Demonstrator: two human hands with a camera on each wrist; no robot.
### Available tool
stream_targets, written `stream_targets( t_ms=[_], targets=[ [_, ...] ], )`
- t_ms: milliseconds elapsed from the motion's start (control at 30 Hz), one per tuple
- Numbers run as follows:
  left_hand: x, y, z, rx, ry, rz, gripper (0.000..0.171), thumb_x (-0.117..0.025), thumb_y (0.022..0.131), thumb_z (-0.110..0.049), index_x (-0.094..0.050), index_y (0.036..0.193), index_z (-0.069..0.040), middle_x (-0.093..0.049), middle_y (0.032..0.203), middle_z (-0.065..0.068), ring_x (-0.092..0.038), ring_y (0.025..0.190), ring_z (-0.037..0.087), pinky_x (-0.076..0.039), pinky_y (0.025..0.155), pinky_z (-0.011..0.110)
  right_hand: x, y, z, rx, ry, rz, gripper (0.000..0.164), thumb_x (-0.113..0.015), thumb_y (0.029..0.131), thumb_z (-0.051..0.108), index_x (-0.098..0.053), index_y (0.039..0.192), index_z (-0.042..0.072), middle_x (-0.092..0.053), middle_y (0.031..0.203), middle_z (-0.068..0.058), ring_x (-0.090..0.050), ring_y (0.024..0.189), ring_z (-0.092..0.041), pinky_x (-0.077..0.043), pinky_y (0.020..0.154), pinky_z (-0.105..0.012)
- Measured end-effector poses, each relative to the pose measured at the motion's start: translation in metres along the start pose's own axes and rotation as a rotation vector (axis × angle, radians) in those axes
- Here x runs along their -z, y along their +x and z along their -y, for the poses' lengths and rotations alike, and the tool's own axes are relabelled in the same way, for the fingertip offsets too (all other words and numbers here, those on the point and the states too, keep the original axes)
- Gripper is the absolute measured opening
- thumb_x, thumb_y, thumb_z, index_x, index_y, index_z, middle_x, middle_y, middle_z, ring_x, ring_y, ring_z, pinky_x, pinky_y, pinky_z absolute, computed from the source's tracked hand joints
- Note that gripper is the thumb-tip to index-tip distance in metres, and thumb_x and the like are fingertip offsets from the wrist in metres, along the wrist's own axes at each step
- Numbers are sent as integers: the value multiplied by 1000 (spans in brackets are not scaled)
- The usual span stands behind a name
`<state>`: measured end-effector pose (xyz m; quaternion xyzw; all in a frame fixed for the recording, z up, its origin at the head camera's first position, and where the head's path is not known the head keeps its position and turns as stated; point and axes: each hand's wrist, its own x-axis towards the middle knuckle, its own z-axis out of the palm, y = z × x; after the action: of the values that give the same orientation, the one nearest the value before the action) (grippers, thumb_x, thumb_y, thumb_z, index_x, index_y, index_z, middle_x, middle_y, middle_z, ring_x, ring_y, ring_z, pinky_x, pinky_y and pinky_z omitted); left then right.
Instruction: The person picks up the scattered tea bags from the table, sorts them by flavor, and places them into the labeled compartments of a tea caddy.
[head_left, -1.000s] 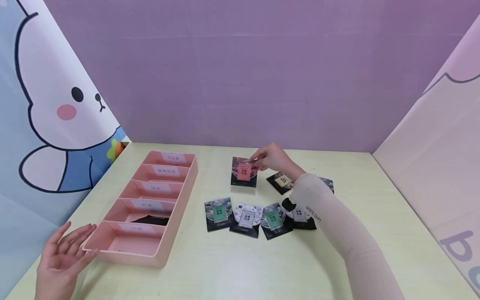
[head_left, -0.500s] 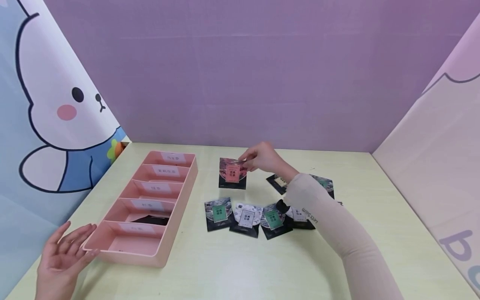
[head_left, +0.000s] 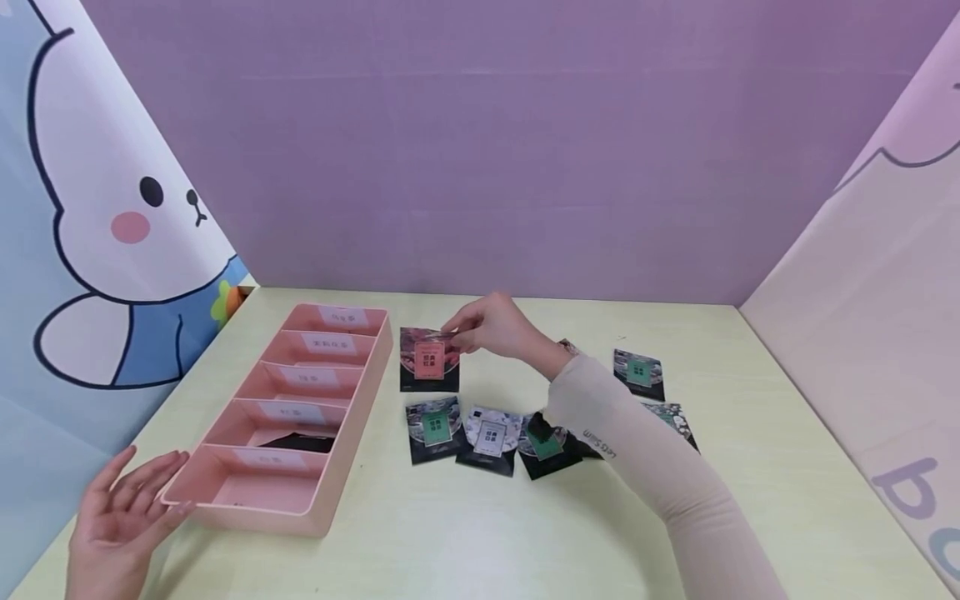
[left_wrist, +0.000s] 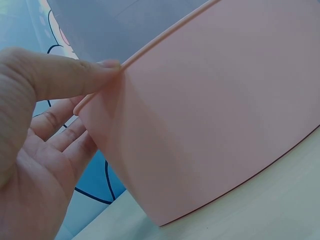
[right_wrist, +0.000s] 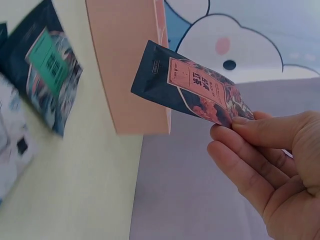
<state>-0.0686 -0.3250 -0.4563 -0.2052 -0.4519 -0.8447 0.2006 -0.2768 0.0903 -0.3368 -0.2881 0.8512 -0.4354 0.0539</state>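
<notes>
My right hand (head_left: 498, 327) pinches a red-labelled tea sachet (head_left: 429, 360) by its upper right corner. In the head view the sachet is just right of the pink compartment box (head_left: 352, 442), apart from it. The right wrist view shows thumb and fingertips on one end of the sachet (right_wrist: 192, 85), its printed face visible. My left hand (head_left: 123, 517) holds the box's near left corner, thumb on the front wall and fingers along the side. In the left wrist view the thumb (left_wrist: 80, 77) presses by the rim. A dark sachet (head_left: 303, 442) lies in the second compartment from the front.
On the table right of the box lie a green-labelled sachet (head_left: 435, 429), a white-labelled sachet (head_left: 491, 440) and another green one (head_left: 551, 450). More sachets (head_left: 640, 372) lie farther right, some partly behind my sleeve. A purple wall (head_left: 480, 150) stands behind.
My right hand has moved left with the red-labelled sachet, from mid-table to near the box, uncovering sachets on the right. My left hand stays at the box corner.
</notes>
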Motion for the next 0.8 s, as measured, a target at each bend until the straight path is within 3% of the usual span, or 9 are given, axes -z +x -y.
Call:
stream_targets(
  t_ms=[267, 500, 800],
  targets=[
    [2, 0, 0, -12, 52, -10, 82, -38, 83, 40, -17, 154, 5, -58, 134, 19, -58, 125, 24, -52, 91, 33, -19, 2, 19, 34, 47, 13, 14, -72, 90, 1, -78, 102, 4, -76, 90, -6, -71, 70, -15, -61, 67, -32],
    [1, 2, 0, 6, -16, 0, 81, -36, 83, 39, -18, 154, 4, -57, 136, 22, -58, 125, 27, -52, 92, 35, -31, 2, 34, 54, 57, -14, 13, -73, 89, 1, -79, 101, 4, -76, 88, -6, -70, 68, -10, -60, 65, -28],
    [2, 1, 1, -4, -21, -7, 81, -37, 83, 39, -18, 154, 4, -57, 135, 22, -58, 125, 27, -53, 91, 35, -52, 6, 51, 100, 64, 7, 13, -74, 89, 4, -80, 101, 7, -76, 90, -2, -68, 68, -7, -57, 61, -23]
  ],
)
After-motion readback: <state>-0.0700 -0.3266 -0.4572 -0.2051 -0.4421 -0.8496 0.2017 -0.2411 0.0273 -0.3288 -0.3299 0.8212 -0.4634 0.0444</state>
